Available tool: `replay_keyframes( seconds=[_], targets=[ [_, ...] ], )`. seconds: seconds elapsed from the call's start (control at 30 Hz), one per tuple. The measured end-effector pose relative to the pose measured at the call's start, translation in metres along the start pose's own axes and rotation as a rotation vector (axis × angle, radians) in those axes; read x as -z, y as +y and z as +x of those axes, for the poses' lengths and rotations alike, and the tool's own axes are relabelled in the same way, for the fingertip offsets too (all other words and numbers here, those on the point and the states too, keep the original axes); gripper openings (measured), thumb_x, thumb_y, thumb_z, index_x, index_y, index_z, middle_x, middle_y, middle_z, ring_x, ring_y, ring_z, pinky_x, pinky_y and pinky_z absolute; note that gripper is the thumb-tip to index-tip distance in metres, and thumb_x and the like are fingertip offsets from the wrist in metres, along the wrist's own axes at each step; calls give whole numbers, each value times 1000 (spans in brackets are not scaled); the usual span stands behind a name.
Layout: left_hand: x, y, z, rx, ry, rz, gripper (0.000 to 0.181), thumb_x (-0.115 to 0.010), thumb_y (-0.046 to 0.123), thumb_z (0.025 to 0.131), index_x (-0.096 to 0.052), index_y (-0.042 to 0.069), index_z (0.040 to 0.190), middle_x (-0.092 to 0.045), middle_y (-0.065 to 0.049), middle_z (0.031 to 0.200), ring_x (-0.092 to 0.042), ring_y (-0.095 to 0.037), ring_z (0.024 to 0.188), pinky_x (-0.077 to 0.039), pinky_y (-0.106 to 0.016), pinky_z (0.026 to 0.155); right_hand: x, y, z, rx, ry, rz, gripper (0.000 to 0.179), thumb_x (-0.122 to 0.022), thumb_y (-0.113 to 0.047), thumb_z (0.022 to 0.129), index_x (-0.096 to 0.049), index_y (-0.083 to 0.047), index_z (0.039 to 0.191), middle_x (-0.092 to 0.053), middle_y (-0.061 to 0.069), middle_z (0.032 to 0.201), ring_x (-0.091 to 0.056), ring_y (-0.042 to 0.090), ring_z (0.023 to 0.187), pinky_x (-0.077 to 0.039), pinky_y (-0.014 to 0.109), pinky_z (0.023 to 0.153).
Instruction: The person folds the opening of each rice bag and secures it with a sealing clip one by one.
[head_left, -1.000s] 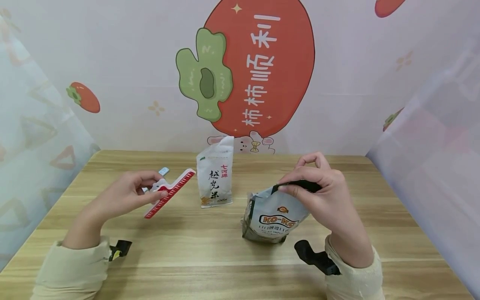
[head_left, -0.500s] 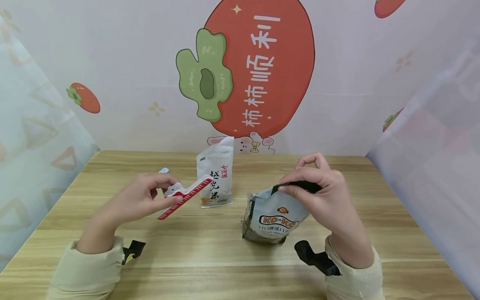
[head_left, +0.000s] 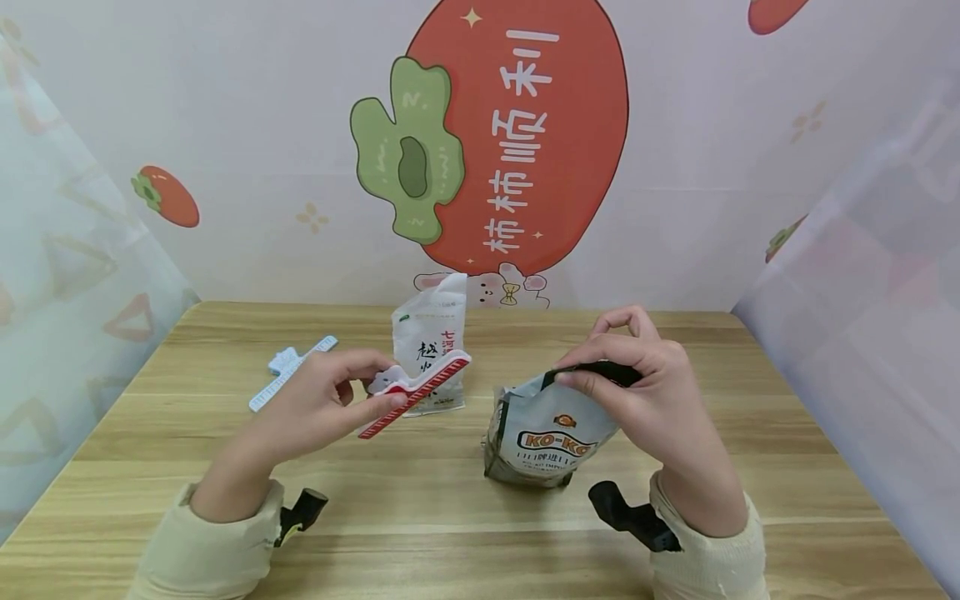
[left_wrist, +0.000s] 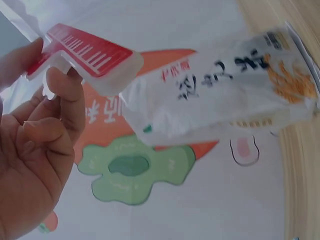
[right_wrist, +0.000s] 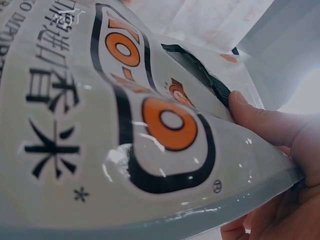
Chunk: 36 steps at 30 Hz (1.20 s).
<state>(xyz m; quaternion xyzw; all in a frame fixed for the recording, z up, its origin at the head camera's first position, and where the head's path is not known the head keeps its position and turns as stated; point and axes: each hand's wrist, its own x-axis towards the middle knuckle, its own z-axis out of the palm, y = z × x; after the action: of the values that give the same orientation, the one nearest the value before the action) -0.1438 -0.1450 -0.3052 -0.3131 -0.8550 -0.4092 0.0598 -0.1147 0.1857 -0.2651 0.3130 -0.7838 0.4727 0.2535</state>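
My left hand pinches a red and white bag clip between thumb and fingers, held above the table. In the left wrist view the clip shows its red ruled bar on a white body. My right hand pinches the folded dark top of a KO-KO rice bag, which stands tilted on the table. Close up in the right wrist view, the rice bag fills most of the picture, with the thumb on its dark top edge. The clip is left of the bag, apart from it.
Behind the red clip stands a smaller white rice bag, partly covered by it in the head view. A light blue bag clip lies on the wooden table at the left. A printed cloth wall closes off the back.
My left hand has moved right with the red clip, nearer the KO-KO bag, uncovering the light blue clip. The right hand keeps its hold on the bag top, unmoved.
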Motion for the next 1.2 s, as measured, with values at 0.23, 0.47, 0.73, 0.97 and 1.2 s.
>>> replay_keyframes(
  seconds=[0.23,0.47,0.73,0.97,1.2],
  targets=[
    [-11,19,2,130,-11,-68,22,-77,20,87,-72,11,108,-72,-2,95,-52,-9,57,-42,-22,47,0,-1,0,-7,-2,-10,29,-79,17,68,-78,-8,83,-57,0,86,-47,10,92,-44,21,57],
    [-23,28,4,158,30,-112,27,-77,18,87,-71,3,109,-72,-9,100,-57,-8,58,-47,-24,48,0,0,0,-3,-2,-9,29,-79,17,67,-78,-8,83,-58,0,86,-47,10,92,-44,21,56],
    [-30,35,5,155,79,-163,19,-75,7,87,-73,2,105,-73,-11,99,-59,-9,60,-51,-25,51,0,0,0,-2,-3,-2,30,-79,17,67,-78,-8,83,-58,0,85,-47,10,93,-44,20,57],
    [-35,41,5,123,112,-168,15,-75,7,87,-75,3,102,-74,-9,91,-59,-8,60,-52,-25,50,0,-2,0,-13,-1,-11,29,-79,16,68,-78,-8,83,-57,0,86,-47,10,93,-45,21,56],
    [-40,44,3,105,87,-149,15,-74,7,87,-76,5,102,-74,-7,88,-59,-6,60,-52,-25,49,0,-2,0,-10,2,-10,28,-80,16,68,-78,-9,82,-57,0,85,-47,10,93,-44,21,55]
  ],
)
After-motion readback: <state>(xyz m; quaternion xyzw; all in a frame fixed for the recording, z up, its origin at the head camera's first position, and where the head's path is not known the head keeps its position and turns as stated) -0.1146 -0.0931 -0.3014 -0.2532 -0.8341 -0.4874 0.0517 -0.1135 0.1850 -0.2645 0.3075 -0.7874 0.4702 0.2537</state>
